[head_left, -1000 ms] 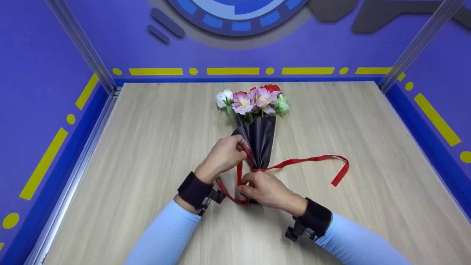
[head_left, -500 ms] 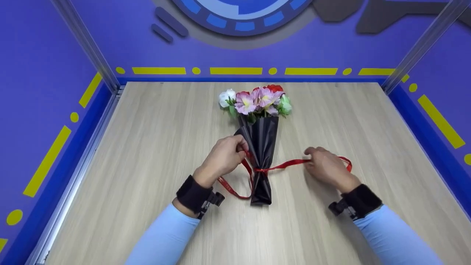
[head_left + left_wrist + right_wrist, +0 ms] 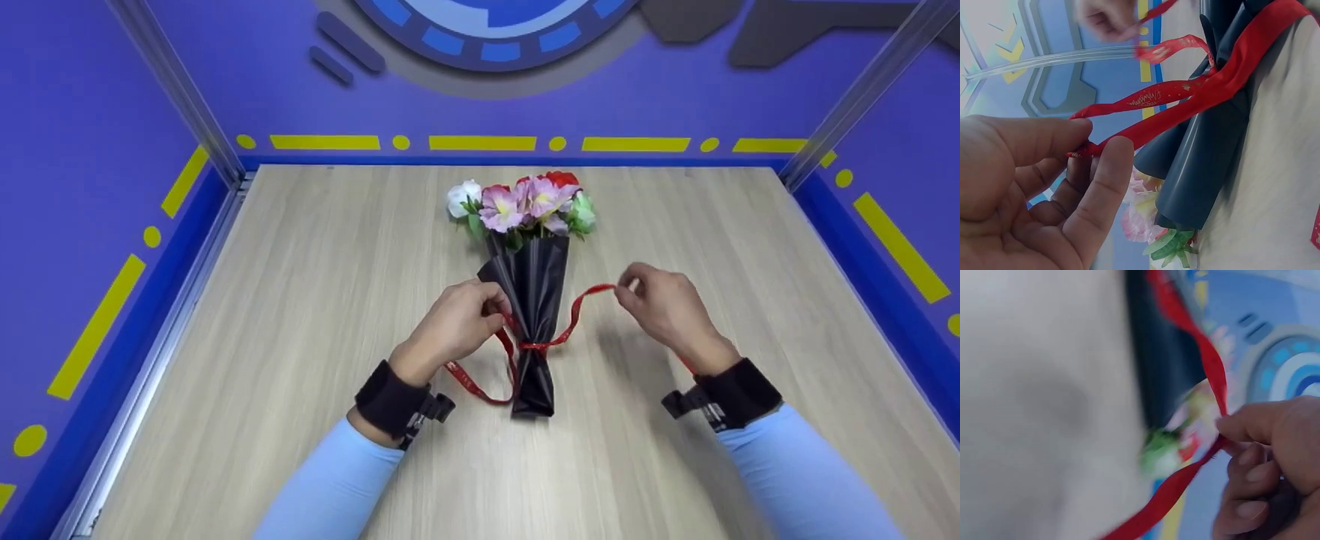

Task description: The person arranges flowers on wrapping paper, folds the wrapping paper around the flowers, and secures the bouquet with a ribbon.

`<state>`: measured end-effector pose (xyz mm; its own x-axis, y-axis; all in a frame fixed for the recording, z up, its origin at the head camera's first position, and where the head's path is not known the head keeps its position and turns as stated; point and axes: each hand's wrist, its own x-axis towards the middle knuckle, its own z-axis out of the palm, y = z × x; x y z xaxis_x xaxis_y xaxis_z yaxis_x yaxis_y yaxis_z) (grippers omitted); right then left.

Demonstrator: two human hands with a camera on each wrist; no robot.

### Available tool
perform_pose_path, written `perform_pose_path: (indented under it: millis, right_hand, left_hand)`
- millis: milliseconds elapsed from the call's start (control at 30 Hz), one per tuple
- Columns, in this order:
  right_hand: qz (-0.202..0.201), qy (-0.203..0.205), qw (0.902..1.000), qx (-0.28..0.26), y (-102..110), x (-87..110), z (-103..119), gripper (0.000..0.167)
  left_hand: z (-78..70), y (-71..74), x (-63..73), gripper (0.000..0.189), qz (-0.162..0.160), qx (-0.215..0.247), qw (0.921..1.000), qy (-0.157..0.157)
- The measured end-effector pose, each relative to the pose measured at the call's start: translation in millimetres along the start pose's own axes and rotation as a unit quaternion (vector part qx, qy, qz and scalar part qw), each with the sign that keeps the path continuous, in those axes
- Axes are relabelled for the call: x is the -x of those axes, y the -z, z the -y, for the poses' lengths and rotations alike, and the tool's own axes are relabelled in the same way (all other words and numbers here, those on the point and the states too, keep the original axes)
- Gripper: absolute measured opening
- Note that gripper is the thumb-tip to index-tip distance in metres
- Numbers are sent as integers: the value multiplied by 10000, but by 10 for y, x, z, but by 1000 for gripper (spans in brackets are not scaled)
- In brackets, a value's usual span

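A bouquet lies on the table, its pink, white, red and green flowers (image 3: 517,204) toward the back and its black wrapping paper (image 3: 541,277) gathered at a narrow waist. Round that waist runs a red ribbon (image 3: 576,315) with gold print. Left of the bouquet, my left hand (image 3: 457,319) pinches a loop of the ribbon; in the left wrist view, thumb and fingers hold the loop's end (image 3: 1085,149). My right hand (image 3: 664,306) is raised on the right and pinches the other ribbon length, whose tail (image 3: 1157,503) hangs past the fingers in the right wrist view.
The light wood table (image 3: 337,240) is enclosed by blue panels (image 3: 187,67) with yellow dashes at the back and sides. Metal posts (image 3: 172,97) stand at the back corners. Each wrist wears a black strap (image 3: 739,395) with a small camera.
My right hand has left the bouquet's base, moved right to the other ribbon length and lifted it. My left hand stays beside the wrapping, holding its loop.
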<state>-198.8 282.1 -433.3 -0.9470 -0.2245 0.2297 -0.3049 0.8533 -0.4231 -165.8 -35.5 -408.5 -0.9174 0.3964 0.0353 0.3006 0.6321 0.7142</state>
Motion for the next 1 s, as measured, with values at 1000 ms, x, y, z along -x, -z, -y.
perform_pose_path:
  millis: [1000]
  right_hand:
    - [2775, 1276, 9231, -2335, -379, -602, 1147, 48]
  left_hand:
    - [14, -31, 1, 4, 436, -241, 9961, -725]
